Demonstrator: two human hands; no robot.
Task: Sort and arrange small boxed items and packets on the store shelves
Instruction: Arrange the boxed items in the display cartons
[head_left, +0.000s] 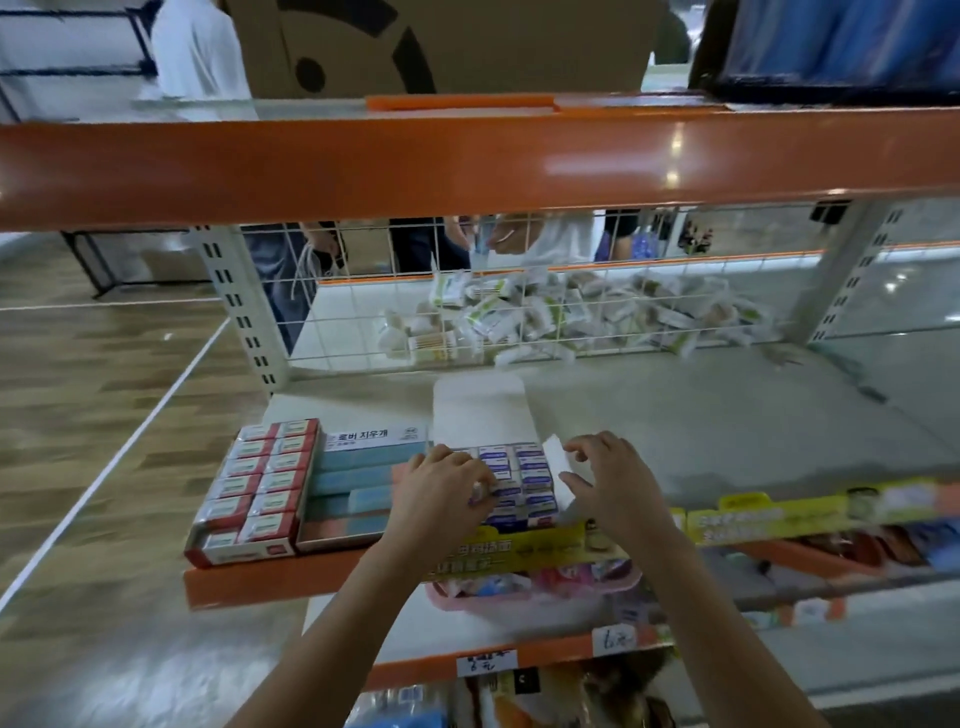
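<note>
A brown cardboard box (441, 47) sits above; wood-pattern floor (88, 374) lies left.

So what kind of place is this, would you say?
Most likely a shop aisle: orange-edged shelves with handwritten price tags, display boxes of small boxed items, and a yellow promo strip.

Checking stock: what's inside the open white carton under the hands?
The white carton holds rows of small blue-and-white boxes, lid flap raised behind. The left hand and right hand cover the front rows, and any layers beneath are hidden.
</note>
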